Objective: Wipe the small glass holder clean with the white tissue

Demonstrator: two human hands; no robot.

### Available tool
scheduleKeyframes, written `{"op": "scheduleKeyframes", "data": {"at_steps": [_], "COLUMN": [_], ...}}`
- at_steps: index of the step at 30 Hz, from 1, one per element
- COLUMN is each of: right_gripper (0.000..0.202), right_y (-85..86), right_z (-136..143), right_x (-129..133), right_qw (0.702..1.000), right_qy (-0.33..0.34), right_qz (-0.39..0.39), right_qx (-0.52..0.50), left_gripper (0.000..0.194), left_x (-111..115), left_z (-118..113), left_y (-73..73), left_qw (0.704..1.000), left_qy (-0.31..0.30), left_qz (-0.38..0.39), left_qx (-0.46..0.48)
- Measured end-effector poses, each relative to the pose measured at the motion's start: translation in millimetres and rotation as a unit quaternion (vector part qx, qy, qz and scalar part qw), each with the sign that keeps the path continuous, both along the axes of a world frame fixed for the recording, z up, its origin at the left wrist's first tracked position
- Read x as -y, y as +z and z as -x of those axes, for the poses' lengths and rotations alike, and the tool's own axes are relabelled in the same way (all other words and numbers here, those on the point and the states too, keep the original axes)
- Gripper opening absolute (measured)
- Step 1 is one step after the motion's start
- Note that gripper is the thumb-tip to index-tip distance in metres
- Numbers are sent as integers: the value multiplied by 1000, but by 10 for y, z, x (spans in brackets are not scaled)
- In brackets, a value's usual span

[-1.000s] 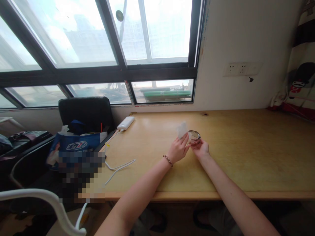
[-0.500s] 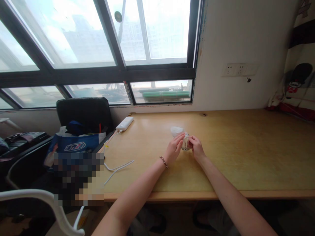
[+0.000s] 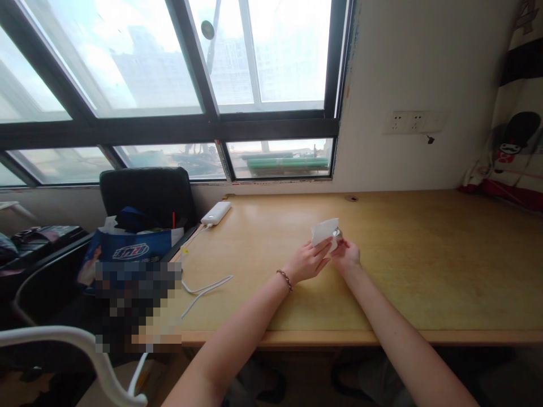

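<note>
From my remote seat, the surface (image 3: pixel 424 271) takes up most of the view: a long pale wooden top running to the wall under the window (image 3: pixel 169 85), its near edge crossing just below my forearms and its left edge dropping off beside the chair (image 3: pixel 146 195) piled with a bag (image 3: pixel 127 249). To the right of my hands it lies bare all the way toward the cloth (image 3: pixel 509 164) in the far corner, so I judge there is plenty of room to move that way; to the left, a cable (image 3: pixel 203 289) loops near the edge and runs back to a power bank (image 3: pixel 216 213), which narrows things a little. Both hands meet above the middle of the surface. My left hand (image 3: pixel 307 261) pinches a white tissue (image 3: pixel 324 230), grip clenched on it, pressed against a small shiny object (image 3: pixel 337 232) that my right hand (image 3: pixel 348 255) holds by the fingertips. The object is mostly hidden behind the tissue, so I cannot tell what it is. I judge the wiping is under way, with the finish not readable from here.
</note>
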State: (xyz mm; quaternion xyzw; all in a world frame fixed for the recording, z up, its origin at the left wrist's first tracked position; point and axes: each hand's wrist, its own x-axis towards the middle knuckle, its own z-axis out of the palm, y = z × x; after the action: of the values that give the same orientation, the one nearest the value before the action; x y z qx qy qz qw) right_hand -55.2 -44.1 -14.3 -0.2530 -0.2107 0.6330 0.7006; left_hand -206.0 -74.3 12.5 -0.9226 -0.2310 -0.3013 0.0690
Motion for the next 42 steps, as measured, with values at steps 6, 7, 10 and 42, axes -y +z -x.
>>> {"op": "scheduleKeyframes", "data": {"at_steps": [6, 7, 10, 42], "right_gripper": [20, 19, 14, 12], "right_y": [11, 23, 75, 11], "right_z": [-79, -78, -59, -2524], "right_x": [24, 30, 44, -792], "right_qw": [998, 998, 999, 330], "right_qy": [-2, -5, -4, -118], "right_qz": [10, 15, 23, -93], "right_qx": [-64, -65, -46, 932], "left_gripper": [46, 45, 47, 23], "left_x": [-10, -10, -27, -207], "left_z": [-81, -116, -232, -80], "left_y": [-94, -120, -191, -221], "left_qw": [980, 964, 878, 787], "left_qy": [61, 61, 29, 114], "left_qz": [138, 187, 350, 420], "left_qx": [133, 177, 326, 438]}}
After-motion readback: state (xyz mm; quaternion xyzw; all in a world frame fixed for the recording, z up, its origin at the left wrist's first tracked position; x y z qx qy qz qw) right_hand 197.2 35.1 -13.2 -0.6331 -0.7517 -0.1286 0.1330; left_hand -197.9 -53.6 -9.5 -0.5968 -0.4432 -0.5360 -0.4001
